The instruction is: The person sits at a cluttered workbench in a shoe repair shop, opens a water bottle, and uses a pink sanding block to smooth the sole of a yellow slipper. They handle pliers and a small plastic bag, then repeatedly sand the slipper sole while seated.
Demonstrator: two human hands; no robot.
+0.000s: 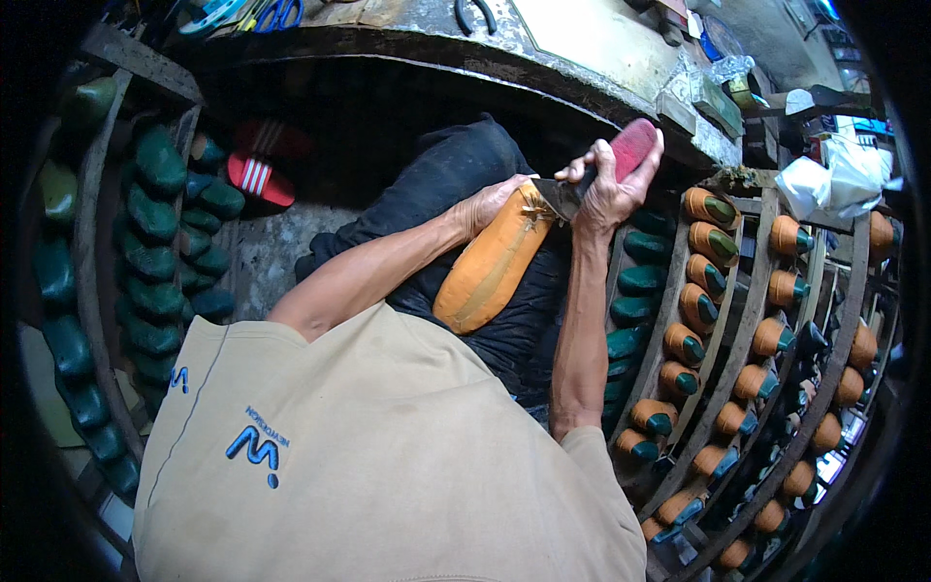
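An orange shoe upper on a last (495, 260) lies across my lap, its bottom side up, with a tan strip along the middle and rough, gathered edges at the far end. My left hand (497, 204) is closed around that far end from the left side. My right hand (611, 189) is closed on a knife-like tool, whose dark flat blade (557, 198) meets the gathered edge. A thick, rounded red piece (635, 145) sticks up past my right fingers; whether it is the tool's handle is hard to tell.
A workbench (388, 44) runs across the front, with blue scissors (278, 15) and a black curved tool (475, 16). Wooden racks hold green lasts (150, 218) on my left and orange-covered lasts (713, 241) on my right. A red slide sandal (260, 177) lies on the floor.
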